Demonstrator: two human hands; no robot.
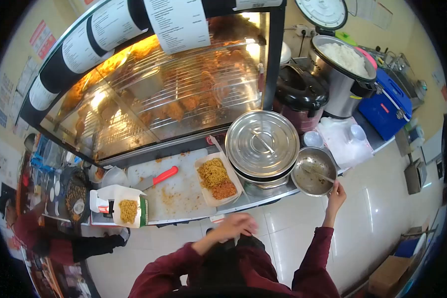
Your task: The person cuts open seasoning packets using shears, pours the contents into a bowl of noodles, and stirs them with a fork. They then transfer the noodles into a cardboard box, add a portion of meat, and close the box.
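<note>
A person in dark red sleeves stands at a food desk [184, 196], the right hand [336, 191] raised to the near rim of a metal bowl [313, 171], fingers closed on the end of a spoon [319, 174] that lies inside it. The left hand [238, 226] hangs below the desk's front edge, blurred, so whether it is clenched or loose cannot be told; it holds nothing that can be seen. Just left of the bowl sits a large steel pot [262, 144] with its lid on, and touching the pot's left side is a white tray [217, 180] loaded with yellow noodles and a heap of orange-brown food. Further left of the pot, a knife with a red handle [159, 179] lies on the crumb-strewn desk, and beyond it, at the desk's near-left corner, stands an open white box [126, 208] holding a portion of noodles. Behind the pot rises a lit glass warming cabinet [164, 94] with fried pieces on wire racks and printed paper slips hanging over its top. Behind the pot to its right stand a black cooker [300, 92], then an open rice cooker [340, 69] full of white rice, with a blue box [385, 107] beside that. Far left of the pot, another person's dark sleeve [84, 246] reaches in below the desk.
</note>
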